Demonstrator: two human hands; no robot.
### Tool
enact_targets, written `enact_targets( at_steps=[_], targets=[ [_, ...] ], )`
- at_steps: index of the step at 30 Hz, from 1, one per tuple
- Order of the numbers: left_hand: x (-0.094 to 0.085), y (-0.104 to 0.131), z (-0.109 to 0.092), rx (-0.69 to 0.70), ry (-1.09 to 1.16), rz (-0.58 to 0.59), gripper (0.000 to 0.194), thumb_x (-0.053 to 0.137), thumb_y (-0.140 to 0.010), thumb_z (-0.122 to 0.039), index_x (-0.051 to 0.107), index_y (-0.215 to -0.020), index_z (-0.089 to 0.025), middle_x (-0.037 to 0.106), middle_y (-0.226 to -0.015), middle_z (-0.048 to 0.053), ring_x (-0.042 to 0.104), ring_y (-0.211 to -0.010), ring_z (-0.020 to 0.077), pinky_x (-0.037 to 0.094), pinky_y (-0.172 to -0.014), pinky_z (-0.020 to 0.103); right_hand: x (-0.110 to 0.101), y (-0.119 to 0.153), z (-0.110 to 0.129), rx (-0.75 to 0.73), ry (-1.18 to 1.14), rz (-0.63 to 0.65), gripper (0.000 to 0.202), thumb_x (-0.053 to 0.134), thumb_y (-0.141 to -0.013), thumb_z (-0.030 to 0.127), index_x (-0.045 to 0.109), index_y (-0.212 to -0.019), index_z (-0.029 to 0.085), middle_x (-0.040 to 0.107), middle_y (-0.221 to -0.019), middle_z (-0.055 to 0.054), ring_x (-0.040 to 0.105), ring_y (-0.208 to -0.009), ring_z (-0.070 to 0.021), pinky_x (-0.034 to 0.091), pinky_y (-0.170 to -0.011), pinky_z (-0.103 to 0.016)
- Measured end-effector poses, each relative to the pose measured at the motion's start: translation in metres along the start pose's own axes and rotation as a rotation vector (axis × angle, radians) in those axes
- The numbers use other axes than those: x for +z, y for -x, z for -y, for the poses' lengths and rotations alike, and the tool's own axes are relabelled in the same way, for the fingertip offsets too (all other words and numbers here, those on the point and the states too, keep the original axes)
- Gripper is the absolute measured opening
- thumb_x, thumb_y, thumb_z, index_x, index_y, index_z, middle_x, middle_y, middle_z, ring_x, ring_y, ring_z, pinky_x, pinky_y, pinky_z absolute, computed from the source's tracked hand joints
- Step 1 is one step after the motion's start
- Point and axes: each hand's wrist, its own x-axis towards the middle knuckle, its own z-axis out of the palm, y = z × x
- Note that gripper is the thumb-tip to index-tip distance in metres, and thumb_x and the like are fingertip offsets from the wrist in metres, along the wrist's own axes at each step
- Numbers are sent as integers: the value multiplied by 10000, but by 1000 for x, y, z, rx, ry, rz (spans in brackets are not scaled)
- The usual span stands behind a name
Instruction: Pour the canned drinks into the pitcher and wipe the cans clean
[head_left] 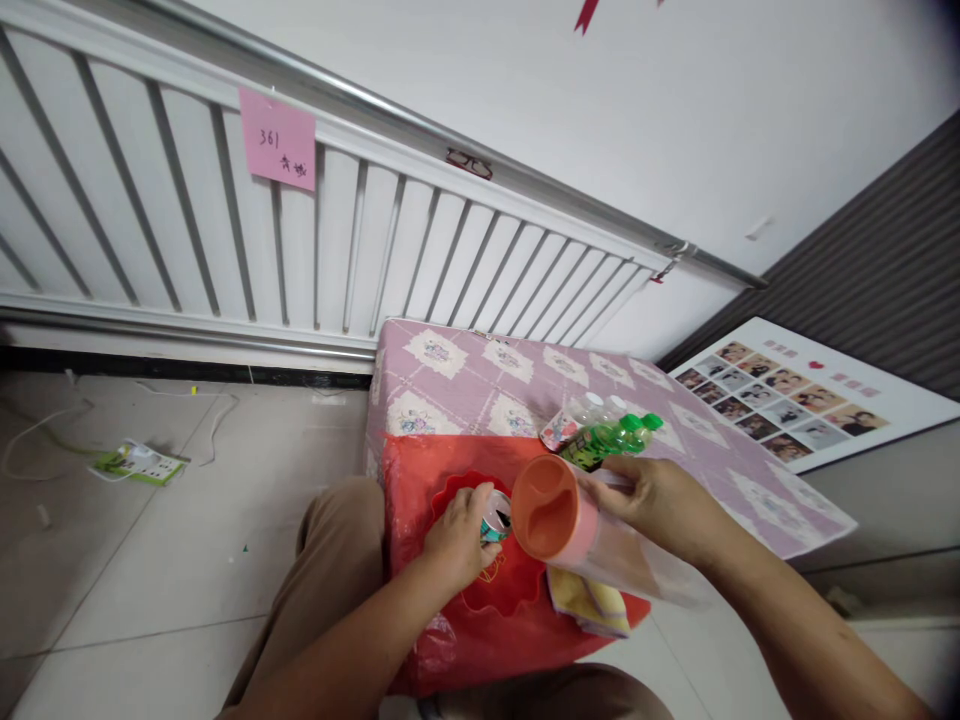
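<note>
**Two hands at work over a red tray**

The right hand (660,505) is clamped on a clear pitcher (600,545) with an orange lid, gripping it from the far side just behind the lid so that the pitcher lies tilted on its side, its lid end pointing left toward the other hand. The left hand (457,535) is closed around a small can (495,515), which sits at its fingertips, just left of the pitcher's lid and nearly touching it. Both hang over a red scalloped tray (499,595) that rests on a red plastic sheet (420,480) at the near end of the worktop (465,375), which is covered in a lilac patterned cloth. A folded yellow cloth (589,605) lies under the pitcher, right of the tray. Farther off, just beyond the right hand, lie several small bottles (611,430), some with green caps and some with white ones. A pink note (277,140) hangs on the white radiator at the far left.
</note>
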Motion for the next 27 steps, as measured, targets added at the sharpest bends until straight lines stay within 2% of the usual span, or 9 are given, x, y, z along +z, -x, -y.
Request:
enact_targets(
  at_steps=[3,27],
  targets=[
    [0,0,0,4,-1,1,802,727,-715,-152,321,-1396,-273,474,-1382,97,457,-1303,271,413,-1076,409,-1,0,0,8,44,80,423,518,-827,540,453,-551,226,456,-466,26,386,-455,-122,257,-465,-281],
    [0,0,1,20,-3,-5,801,727,-721,-151,317,-1399,-270,473,-1380,96,457,-1302,267,411,-1080,404,0,-2,-2,18,38,101,402,527,-828,534,446,-576,231,469,-493,18,410,-478,-137,276,-478,-287]
  ],
)
